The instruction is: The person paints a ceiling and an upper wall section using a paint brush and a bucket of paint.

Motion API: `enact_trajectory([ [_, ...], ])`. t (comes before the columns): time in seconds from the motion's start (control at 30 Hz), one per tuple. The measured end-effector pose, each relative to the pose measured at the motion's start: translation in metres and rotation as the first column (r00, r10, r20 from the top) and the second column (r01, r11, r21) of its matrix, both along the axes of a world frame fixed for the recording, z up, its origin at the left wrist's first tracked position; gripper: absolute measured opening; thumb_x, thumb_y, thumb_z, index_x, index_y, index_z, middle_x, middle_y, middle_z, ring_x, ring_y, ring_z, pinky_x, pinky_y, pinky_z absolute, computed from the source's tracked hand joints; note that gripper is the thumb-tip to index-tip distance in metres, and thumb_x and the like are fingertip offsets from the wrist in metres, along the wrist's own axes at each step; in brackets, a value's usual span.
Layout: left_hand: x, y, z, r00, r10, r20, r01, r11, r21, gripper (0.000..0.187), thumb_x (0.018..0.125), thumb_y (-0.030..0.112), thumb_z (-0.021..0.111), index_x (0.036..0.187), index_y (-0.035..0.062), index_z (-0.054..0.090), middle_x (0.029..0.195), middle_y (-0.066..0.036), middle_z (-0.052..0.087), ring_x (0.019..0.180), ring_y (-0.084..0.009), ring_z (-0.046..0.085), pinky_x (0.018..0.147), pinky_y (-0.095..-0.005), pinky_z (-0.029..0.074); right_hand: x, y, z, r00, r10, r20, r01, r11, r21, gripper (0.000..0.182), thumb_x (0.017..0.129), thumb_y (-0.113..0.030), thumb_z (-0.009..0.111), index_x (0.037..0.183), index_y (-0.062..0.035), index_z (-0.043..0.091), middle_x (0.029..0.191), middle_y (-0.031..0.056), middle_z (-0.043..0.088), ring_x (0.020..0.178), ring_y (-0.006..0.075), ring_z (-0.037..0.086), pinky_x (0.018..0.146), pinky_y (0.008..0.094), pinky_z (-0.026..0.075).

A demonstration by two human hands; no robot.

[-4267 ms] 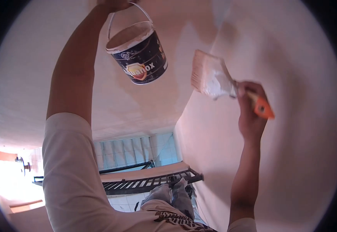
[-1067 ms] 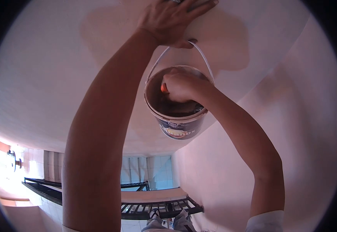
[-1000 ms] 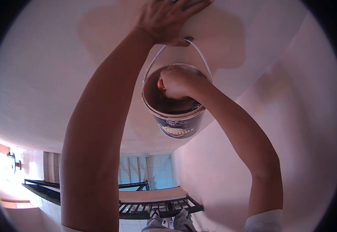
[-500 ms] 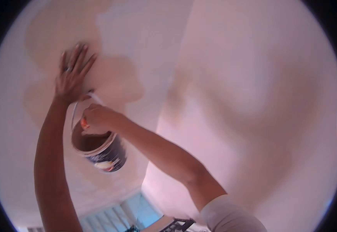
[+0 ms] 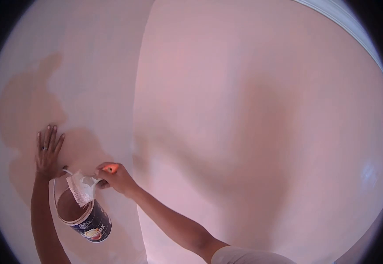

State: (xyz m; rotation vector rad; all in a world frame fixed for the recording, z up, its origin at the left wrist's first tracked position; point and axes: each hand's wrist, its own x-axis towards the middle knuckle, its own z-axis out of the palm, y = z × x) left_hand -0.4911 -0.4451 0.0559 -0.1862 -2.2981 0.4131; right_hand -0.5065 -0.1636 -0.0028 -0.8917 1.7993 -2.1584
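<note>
The pale pink plastered ceiling (image 5: pixel 253 110) filled nearly the whole view, meeting a second plane along a seam that ran up toward twelve o'clock. At nine o'clock lay a darker, tan, irregular patch (image 5: pixel 24 114), differing in tone from the paler surface around it; whether damp or unpainted could not be told.

Two bare arms reached up from six and seven o'clock. The left hand (image 5: pixel 47 152) was pressed flat on the lower edge of the patch, fingers spread and released, a ring on one. A thin white wire bail ran from about its thumb; the exact hold was hidden.

From that bail hung the small round dark-blue plastic paint bucket (image 5: pixel 85 215) with a pale rim and yellow-red label, at seven o'clock, tilted with its mouth toward the camera.

The right hand (image 5: pixel 114 177) was clenched on the orange handle of the wide flat paintbrush (image 5: pixel 80 188), bristles thick with white paint, just over the bucket's rim at its twelve o'clock.

Judgement: a brush that heavily loaded would probably drip overhead. It would be well to wipe one face on the inner rim, keep the bristles level while lifting, and hold the bucket beneath.
</note>
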Motion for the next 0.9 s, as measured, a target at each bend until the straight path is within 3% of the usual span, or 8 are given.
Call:
enact_trajectory([
  [0.17,0.0,0.0,-0.001,1.0,0.013,-0.007,-0.013,1.0,0.022,0.126,0.047,0.047,0.088,0.152,0.0098,0.031,0.163,-0.019,0.013,0.152,-0.0348,0.007,0.122,-0.0585,0.001,0.0,0.009,-0.066,0.947,-0.019,0.32,0.12,0.947,-0.299,0.031,0.097,-0.025,0.062,0.115,-0.0002,0.059,0.102,0.0109,0.065,0.081,0.0214,0.07,0.079,0.0354,0.063],
  [0.37,-0.001,0.007,-0.003,0.996,0.084,-0.006,-0.084,0.996,-0.004,0.126,0.05,0.041,0.089,0.155,0.0122,0.025,0.163,-0.017,0.013,0.152,-0.0335,0.007,0.123,-0.0569,0.004,0.007,0.013,-0.132,0.835,0.209,0.509,0.223,0.718,-0.66,0.026,0.098,-0.022,0.059,0.112,0.0003,0.058,0.103,0.0144,0.066,0.086,0.0256,0.071,0.083,0.0371,0.062],
  [0.4,-0.004,0.006,-0.005,0.994,0.105,-0.009,-0.105,0.994,-0.014,0.127,0.05,0.041,0.089,0.155,0.0131,0.024,0.164,-0.016,0.013,0.152,-0.033,0.007,0.123,-0.0568,0.005,0.007,0.013,-0.147,0.856,0.268,0.443,0.163,0.672,-0.722,0.024,0.099,-0.021,0.057,0.111,-0.0008,0.058,0.103,0.0145,0.067,0.089,0.0255,0.071,0.086,0.0363,0.062],
  [0.53,-0.002,0.009,-0.004,0.98,0.197,-0.014,-0.198,0.979,-0.047,0.128,0.053,0.041,0.089,0.157,0.0175,0.019,0.164,-0.013,0.011,0.152,-0.031,0.008,0.122,-0.0566,0.007,0.033,0.015,-0.148,0.8,0.348,0.489,0.287,0.493,-0.821,0.022,0.098,-0.021,0.057,0.11,-0.0024,0.059,0.097,0.0146,0.068,0.089,0.0252,0.071,0.088,0.0373,0.061],
  [0.67,0.002,0.017,-0.004,0.959,0.284,0.0,-0.283,0.955,-0.088,0.127,0.054,0.042,0.089,0.158,0.0208,0.019,0.165,-0.011,0.011,0.152,-0.0296,0.008,0.122,-0.0567,0.01,0.053,0.027,-0.138,0.804,0.344,0.485,0.366,0.356,-0.86,0.016,0.095,-0.019,0.064,0.102,-0.0049,0.064,0.096,0.0091,0.068,0.09,0.0227,0.069,0.088,0.0358,0.061],
  [0.8,0.006,0.026,0.0,0.933,0.359,0.034,-0.354,0.93,-0.101,0.127,0.055,0.043,0.089,0.158,0.0247,0.017,0.165,-0.008,0.011,0.153,-0.0275,0.009,0.122,-0.0568,0.012,0.05,0.066,-0.117,0.872,0.195,0.448,0.362,0.357,-0.861,0.017,0.092,-0.016,0.07,0.102,-0.004,0.065,0.101,0.0081,0.067,0.093,0.0196,0.066,0.088,0.0326,0.06],
  [0.9,0.003,0.022,-0.002,0.933,0.36,0.024,-0.356,0.93,-0.097,0.127,0.055,0.044,0.089,0.158,0.0264,0.017,0.165,-0.006,0.011,0.153,-0.0256,0.009,0.122,-0.0566,0.013,0.027,0.12,-0.076,0.946,-0.138,0.294,0.32,0.545,-0.775,0.014,0.093,-0.016,0.068,0.1,-0.0042,0.064,0.094,0.0072,0.066,0.085,0.0203,0.069,0.082,0.0344,0.061],
])
